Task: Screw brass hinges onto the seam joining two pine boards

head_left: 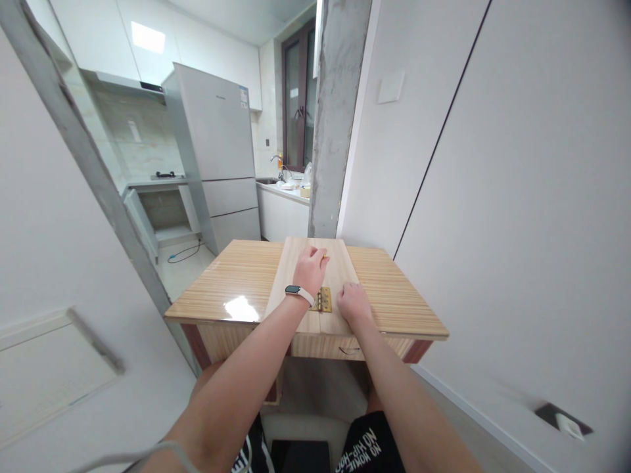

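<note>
Two pale wooden boards (340, 263) lie side by side on the desk, meeting at a thin seam. A brass hinge (326, 301) lies across that seam near the front, its left part hidden behind my left wrist. My left hand (310, 268), with a fitness band on the wrist, is above the boards beyond the hinge. Its fingers pinch a small brass-coloured piece (325, 257), too small to make out in kind. My right hand (353, 302) rests curled on the right board, just right of the hinge; whatever its fingers may hold is hidden.
The boards lie on a striped wooden desk (394, 289) with a drawer handle (349, 351) at its front. A white wall (493, 197) rises close on the right. Beyond a doorway stand a grey fridge (217, 131) and a sink counter (283, 203).
</note>
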A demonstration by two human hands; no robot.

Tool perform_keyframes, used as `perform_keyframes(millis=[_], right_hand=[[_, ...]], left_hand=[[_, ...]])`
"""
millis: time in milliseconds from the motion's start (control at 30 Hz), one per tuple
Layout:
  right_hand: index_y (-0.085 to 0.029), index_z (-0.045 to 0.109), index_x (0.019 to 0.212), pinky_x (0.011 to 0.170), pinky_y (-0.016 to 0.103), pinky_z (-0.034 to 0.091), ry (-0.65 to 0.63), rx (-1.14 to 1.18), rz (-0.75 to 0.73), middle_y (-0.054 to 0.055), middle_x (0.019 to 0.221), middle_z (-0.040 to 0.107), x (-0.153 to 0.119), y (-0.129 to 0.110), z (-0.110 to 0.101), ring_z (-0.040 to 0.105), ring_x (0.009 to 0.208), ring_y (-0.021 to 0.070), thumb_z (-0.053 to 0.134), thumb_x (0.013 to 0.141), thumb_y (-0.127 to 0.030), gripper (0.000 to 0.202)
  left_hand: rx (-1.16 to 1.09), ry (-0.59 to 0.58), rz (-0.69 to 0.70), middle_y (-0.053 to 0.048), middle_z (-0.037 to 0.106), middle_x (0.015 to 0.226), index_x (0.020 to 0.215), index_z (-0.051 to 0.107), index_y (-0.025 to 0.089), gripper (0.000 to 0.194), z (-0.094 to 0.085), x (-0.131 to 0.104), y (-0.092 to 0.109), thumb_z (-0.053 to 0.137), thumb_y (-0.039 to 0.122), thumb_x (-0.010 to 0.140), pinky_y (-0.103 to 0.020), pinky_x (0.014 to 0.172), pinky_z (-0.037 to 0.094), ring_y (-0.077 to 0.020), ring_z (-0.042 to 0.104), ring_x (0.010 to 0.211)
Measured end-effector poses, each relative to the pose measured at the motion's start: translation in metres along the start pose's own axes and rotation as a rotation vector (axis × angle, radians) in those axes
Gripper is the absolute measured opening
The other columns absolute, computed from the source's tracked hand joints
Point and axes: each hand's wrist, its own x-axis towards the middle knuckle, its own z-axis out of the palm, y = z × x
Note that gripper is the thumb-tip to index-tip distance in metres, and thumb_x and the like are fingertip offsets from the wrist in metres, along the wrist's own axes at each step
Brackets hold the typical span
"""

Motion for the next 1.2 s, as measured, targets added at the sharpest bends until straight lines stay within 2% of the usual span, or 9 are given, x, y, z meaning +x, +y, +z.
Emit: perform_keyframes(millis=[400, 800, 967, 1200], right_hand=[[-0.013, 0.069, 0.103, 0.094, 0.034, 0.033, -0.010, 0.046, 0.001, 0.017, 0.108, 0.069, -0.0002, 0.0014, -0.0001, 0.054, 0.107, 0.0271, 0.047, 0.098, -0.022, 0.025], [-0.013, 0.068, 0.103, 0.095, 0.034, 0.033, 0.003, 0.042, 0.006, 0.016, 0.108, 0.069, -0.0004, 0.0033, 0.0027, 0.054, 0.107, 0.0265, 0.047, 0.097, -0.023, 0.025], [-0.013, 0.069, 0.103, 0.095, 0.034, 0.033, -0.009, 0.046, 0.012, 0.016, 0.108, 0.069, -0.0006, 0.0021, 0.0010, 0.054, 0.107, 0.0265, 0.046, 0.098, -0.023, 0.025], [-0.013, 0.069, 0.105, 0.094, 0.033, 0.033, -0.013, 0.046, 0.006, 0.017, 0.109, 0.069, -0.0011, 0.0022, -0.0007, 0.054, 0.108, 0.0264, 0.045, 0.098, -0.023, 0.026]], left_hand=[[0.017, -0.001, -0.019, -0.011, 0.063, 0.113, 0.129, 0.061, 0.019, 0.031, 0.0023, -0.0013, -0.0026, 0.047, 0.015, 0.101, -0.038, 0.097, 0.050, -0.0239, 0.060, 0.107], [0.061, -0.012, 0.002, -0.007, 0.059, 0.103, 0.117, 0.068, 0.023, 0.021, -0.0055, -0.0006, 0.0008, 0.059, 0.024, 0.098, -0.035, 0.094, 0.050, -0.0216, 0.059, 0.101], [0.059, -0.013, -0.030, -0.007, 0.058, 0.099, 0.117, 0.068, 0.022, 0.021, -0.0037, -0.0002, 0.0009, 0.057, 0.022, 0.099, -0.035, 0.090, 0.050, -0.0210, 0.059, 0.095], [0.067, 0.001, -0.041, -0.011, 0.062, 0.105, 0.124, 0.065, 0.019, 0.028, 0.0000, -0.0006, -0.0033, 0.050, 0.015, 0.100, -0.038, 0.094, 0.050, -0.0233, 0.060, 0.100]])
